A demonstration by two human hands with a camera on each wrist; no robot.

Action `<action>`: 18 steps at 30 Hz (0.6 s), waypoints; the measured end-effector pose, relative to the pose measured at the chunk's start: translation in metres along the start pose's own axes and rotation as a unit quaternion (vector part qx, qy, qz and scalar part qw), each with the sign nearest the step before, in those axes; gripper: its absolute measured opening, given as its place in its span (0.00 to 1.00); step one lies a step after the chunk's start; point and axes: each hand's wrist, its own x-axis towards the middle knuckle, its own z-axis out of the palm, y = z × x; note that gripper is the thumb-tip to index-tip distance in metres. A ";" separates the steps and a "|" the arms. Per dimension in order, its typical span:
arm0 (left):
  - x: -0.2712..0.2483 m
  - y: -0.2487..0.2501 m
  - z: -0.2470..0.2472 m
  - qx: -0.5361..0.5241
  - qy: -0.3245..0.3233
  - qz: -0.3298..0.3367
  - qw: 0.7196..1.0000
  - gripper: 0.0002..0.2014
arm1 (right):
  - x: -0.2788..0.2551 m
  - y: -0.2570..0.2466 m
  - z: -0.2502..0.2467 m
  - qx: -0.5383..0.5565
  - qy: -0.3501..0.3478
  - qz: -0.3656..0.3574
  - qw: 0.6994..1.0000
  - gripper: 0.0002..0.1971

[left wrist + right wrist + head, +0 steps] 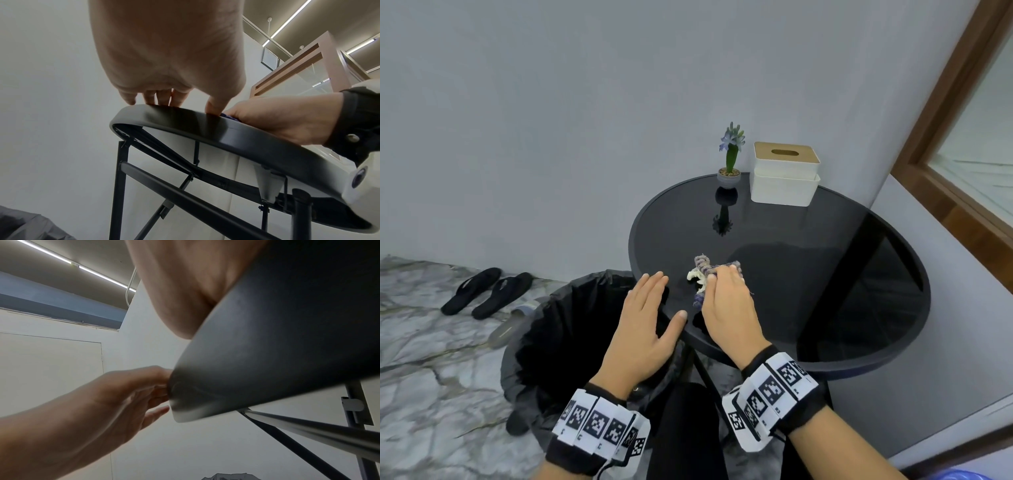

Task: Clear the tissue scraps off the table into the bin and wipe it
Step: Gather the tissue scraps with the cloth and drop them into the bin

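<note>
A: Right hand point(726, 305) is down on the tabletop point(825, 260) near its left edge, fingers curled over a purple-grey cloth point(717, 269), and there's a white tissue scrap point(694, 275) bunched against the cloth's leading side

B: And the left hand point(645, 322)?

A: Flat, fingers straight and together, holding nothing. It sits at the table's left rim, right above the bin point(571, 329) with its black liner. Looks like a backstop to me

B: So the sweep is the step in hand?

A: I'd say so. To do it well, keep the cloth pressed flat so the scrap can't slip under it, and push in one steady line toward the left edge

B: What about the catching hand?

A: Best cupped just below the rim, so the scrap drops into the palm or straight into the bin, not onto the floor

B: Anything in the way?

A: No. The plant pot point(728, 178) and tissue box point(784, 174) stand at the far edge, well apart from the sweep
</note>
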 end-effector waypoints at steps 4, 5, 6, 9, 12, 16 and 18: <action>0.004 -0.004 -0.005 -0.008 -0.002 -0.012 1.000 0.34 | 0.006 -0.009 0.009 0.013 0.026 -0.001 1.000 0.10; 0.005 -0.004 -0.006 -0.012 0.000 -0.017 1.000 0.34 | 0.007 -0.011 0.012 0.007 0.027 -0.007 1.000 0.11; 0.005 -0.005 -0.007 -0.015 0.003 -0.020 1.000 0.33 | 0.009 -0.013 0.014 -0.002 0.023 -0.012 1.000 0.13; 0.008 -0.009 -0.009 -0.022 0.012 -0.031 0.999 0.33 | 0.013 -0.019 0.020 0.008 -0.005 0.010 1.000 0.17; 0.008 -0.011 -0.009 -0.027 0.012 -0.031 0.999 0.33 | 0.019 -0.018 0.022 0.047 -0.025 0.021 0.998 0.07; 0.007 -0.011 -0.012 -0.033 0.010 -0.030 0.999 0.32 | 0.033 -0.015 0.007 0.117 -0.009 0.105 0.988 0.15; 0.006 -0.011 -0.013 -0.035 0.008 -0.030 0.999 0.33 | 0.034 -0.014 -0.010 0.124 0.011 0.114 0.986 0.15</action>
